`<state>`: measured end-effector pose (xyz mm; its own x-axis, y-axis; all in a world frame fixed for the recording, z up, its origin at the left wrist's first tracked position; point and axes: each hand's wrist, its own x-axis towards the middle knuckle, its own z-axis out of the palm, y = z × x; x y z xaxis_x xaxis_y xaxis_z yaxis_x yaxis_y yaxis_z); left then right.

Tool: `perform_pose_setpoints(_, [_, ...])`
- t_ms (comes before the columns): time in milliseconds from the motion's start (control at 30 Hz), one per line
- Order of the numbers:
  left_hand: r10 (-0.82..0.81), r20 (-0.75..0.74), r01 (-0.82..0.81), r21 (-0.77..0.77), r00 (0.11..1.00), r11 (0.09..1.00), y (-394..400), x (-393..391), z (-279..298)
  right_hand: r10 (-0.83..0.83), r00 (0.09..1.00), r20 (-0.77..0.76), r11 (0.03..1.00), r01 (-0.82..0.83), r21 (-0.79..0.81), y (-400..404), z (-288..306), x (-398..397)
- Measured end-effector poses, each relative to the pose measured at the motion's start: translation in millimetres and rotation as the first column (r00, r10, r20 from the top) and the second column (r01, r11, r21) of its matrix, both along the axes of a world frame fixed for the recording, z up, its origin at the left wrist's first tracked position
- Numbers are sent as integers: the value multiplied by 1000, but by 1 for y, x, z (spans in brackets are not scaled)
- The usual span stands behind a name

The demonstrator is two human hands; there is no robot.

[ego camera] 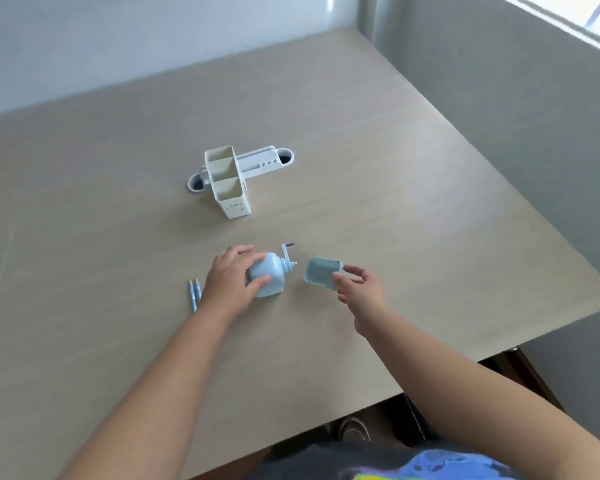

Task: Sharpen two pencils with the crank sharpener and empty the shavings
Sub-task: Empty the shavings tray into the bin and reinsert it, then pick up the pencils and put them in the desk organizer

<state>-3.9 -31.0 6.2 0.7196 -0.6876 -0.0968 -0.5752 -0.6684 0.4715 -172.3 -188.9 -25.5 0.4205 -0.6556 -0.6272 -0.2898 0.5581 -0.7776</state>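
A pale blue crank sharpener point(272, 275) stands on the table with its crank handle point(287, 251) pointing away to the right. My left hand point(231, 282) wraps around its left side. My right hand point(355, 284) holds the blue shavings drawer point(321, 271), pulled free of the sharpener and tilted with its open side facing left. Two blue pencils point(194, 294) lie side by side on the table just left of my left wrist, tips pointing away.
A cream pen holder point(227, 183) with several compartments stands farther back, in front of a white cable grommet strip point(257, 162). The wooden table point(395, 188) ends at its right edge near a grey wall. A shoe point(354, 429) shows below the near edge.
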Motion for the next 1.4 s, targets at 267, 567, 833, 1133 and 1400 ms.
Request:
perform_pose_setpoints(267, [-49, -196, 21, -141, 979, 990, 6, 13, 2, 166, 981, -100, 986, -169, -15, 12, -17, 55])
perform_pose_setpoints(567, [-86, -188, 43, -219, 978, 975, 9, 15, -8, 264, 950, -166, 951, -285, -120, 7, -21, 64])
perform_pose_setpoints(833, [-64, -193, 10, -270, 979, 963, 11, 13, -16, 455, 857, -241, 873, -483, -72, 18, -14, 82])
perform_pose_setpoints(1133, [-45, -176, -6, -276, 983, 961, 11, 12, -20, 196, 980, -15, 969, -192, 158, 28, -7, 90])
perform_pose_setpoints(1400, [182, -215, -248, -334, 959, 910, 30, 28, -7, 82, 996, -39, 969, -89, -230, 25, 8, 75])
